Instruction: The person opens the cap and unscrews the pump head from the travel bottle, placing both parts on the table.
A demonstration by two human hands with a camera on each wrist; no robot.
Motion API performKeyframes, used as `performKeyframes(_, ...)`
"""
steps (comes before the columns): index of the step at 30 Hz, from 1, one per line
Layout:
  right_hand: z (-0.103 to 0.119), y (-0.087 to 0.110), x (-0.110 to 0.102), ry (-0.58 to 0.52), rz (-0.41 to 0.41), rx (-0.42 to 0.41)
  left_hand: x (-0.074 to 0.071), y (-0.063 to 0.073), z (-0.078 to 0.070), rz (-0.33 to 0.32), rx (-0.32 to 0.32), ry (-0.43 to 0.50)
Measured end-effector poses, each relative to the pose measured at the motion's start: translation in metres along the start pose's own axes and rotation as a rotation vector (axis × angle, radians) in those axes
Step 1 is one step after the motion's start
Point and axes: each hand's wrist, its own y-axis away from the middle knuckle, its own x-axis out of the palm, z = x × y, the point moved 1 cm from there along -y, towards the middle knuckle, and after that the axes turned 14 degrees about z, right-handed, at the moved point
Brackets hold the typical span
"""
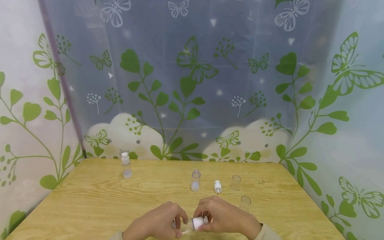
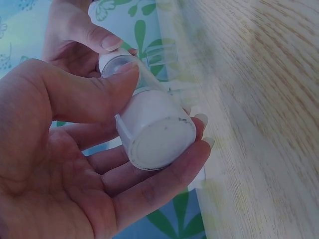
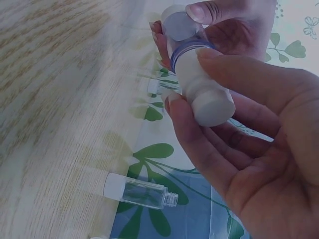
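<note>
Near the front edge of the table, both hands hold one small clear pump bottle (image 1: 186, 227) between them, tilted on its side. My left hand (image 1: 157, 220) grips the clear body near its white base (image 2: 164, 132), thumb on one side and fingers underneath. At the other end, my right hand (image 1: 226, 216) pinches the white pump top (image 3: 202, 82) between thumb and fingers. The pump top sits on the bottle's neck end; whether it is screwed tight I cannot tell. A bluish clear ring (image 3: 184, 50) shows where top and body meet.
Beyond the hands stand an open-necked clear bottle (image 1: 195, 181) and a loose white pump top (image 1: 217, 187). Two clear caps (image 1: 236, 183) (image 1: 245, 202) stand to the right. Far left, another bottle (image 1: 126, 166) has its white pump on. A patterned curtain (image 1: 192, 100) backs the wooden table (image 1: 90, 193).
</note>
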Motion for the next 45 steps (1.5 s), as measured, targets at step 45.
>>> performKeyframes(45,-0.0033,-0.0009,0.0009,-0.014,0.056,-0.029,0.0003,0.0021,0.0025,-0.026,0.006,-0.01)
